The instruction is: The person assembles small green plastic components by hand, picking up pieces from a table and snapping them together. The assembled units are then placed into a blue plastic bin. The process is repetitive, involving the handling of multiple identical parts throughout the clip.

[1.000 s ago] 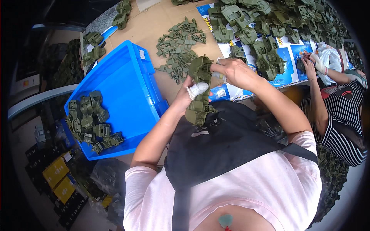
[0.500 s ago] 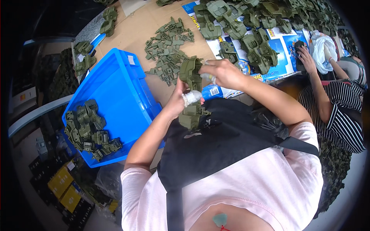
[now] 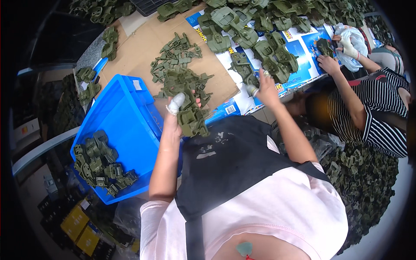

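My left hand (image 3: 174,113) is closed around an olive-green plastic toy vehicle body (image 3: 193,122), held in front of the black apron. A white covering wraps its thumb. Farther right, my right hand (image 3: 268,90) reaches to the table edge, with thumb and fingers around the near end of another green toy vehicle body (image 3: 242,67). That hand is slightly blurred, and coverings show on its fingertips. Beyond my left hand, a pile of small green plastic parts (image 3: 175,54) lies on the brown cardboard (image 3: 134,43).
A blue bin (image 3: 134,112) with several green parts (image 3: 97,160) stands at left. More green vehicle bodies (image 3: 277,56) cover the printed blue sheet (image 3: 299,54). A co-worker in a striped top (image 3: 372,104) handles a dark part at right. Heaped green parts (image 3: 364,186) lie low at right.
My right hand has left the piece in my left hand and moved right to another body. My left hand has moved left, still holding its piece. The view has shifted slightly.
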Demonstrator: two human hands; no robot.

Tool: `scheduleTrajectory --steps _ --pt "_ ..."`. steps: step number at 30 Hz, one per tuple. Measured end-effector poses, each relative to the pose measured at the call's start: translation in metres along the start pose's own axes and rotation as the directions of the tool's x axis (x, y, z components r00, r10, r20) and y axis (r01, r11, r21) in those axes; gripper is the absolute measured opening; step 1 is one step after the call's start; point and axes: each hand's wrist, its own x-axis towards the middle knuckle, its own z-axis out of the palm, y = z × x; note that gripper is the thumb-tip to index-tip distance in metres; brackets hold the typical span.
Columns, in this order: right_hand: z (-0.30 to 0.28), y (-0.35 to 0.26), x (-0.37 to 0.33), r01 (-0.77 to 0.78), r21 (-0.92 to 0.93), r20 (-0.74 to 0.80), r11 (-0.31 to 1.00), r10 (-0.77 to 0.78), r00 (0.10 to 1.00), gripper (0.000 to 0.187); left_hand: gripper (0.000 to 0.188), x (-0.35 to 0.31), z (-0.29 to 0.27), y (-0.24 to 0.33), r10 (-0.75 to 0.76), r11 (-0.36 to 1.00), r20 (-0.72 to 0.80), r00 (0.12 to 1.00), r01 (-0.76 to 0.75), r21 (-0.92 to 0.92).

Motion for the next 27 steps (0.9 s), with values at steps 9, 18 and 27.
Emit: scheduleTrajectory --steps 9,18,27 --pt "-0.028 -0.083 -0.041 -0.092 0.895 0.177 0.437 -0.158 0.972 0.064 0.055 0.012 0.003 -0.033 0.188 0.982 -0.047 0.981 -0.186 0.038" --pt "-0.081 -0.129 -0.032 0.102 0.67 0.213 0.735 -0.322 0.922 0.069 0.08 0.006 0.008 -0.022 0.399 0.89 -0.24 0.885 -0.31 0.335" --pt "-0.081 -0.141 -0.036 0.137 0.739 0.206 0.659 -0.416 0.886 0.073 0.077 -0.014 0.028 -0.013 0.585 0.785 -0.126 0.801 -0.521 0.334"
